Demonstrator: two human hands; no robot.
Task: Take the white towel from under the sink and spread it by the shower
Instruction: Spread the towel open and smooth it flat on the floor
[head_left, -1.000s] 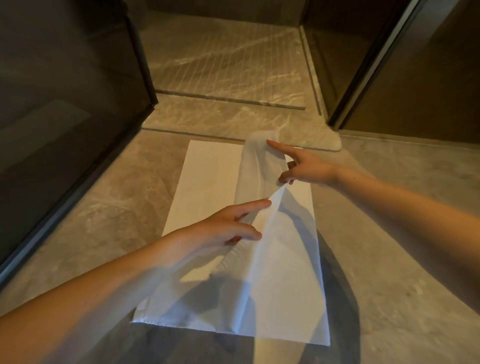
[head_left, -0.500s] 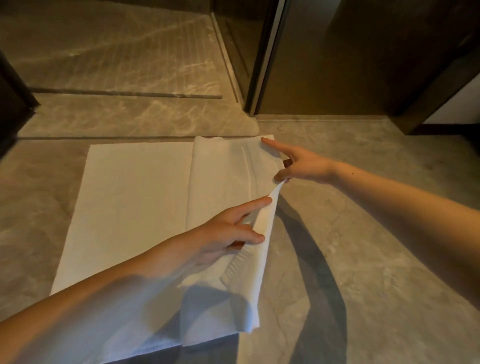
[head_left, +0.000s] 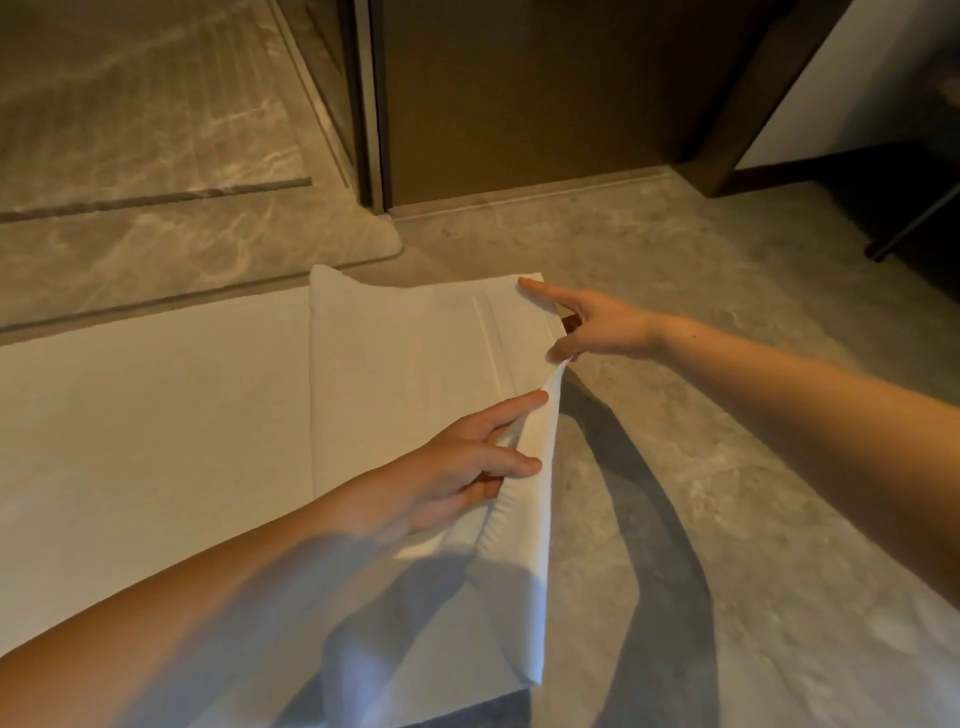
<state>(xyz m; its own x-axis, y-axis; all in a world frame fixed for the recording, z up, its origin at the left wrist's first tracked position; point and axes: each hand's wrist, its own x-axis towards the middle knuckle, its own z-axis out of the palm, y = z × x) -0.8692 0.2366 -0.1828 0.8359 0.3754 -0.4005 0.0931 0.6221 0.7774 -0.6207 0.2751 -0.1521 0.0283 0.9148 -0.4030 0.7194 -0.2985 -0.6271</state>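
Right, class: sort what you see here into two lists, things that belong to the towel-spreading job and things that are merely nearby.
Belongs to the job:
white towel, partly unfolded on the floor
left hand, gripping the towel's edge
right hand, pinching the same edge
shower threshold, beside the towel

Merely nearby:
wooden door
grey floor

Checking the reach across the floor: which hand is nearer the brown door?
Right. The right hand pinches the white towel at its far edge, toward the brown door; the left hand grips it closer to the person.
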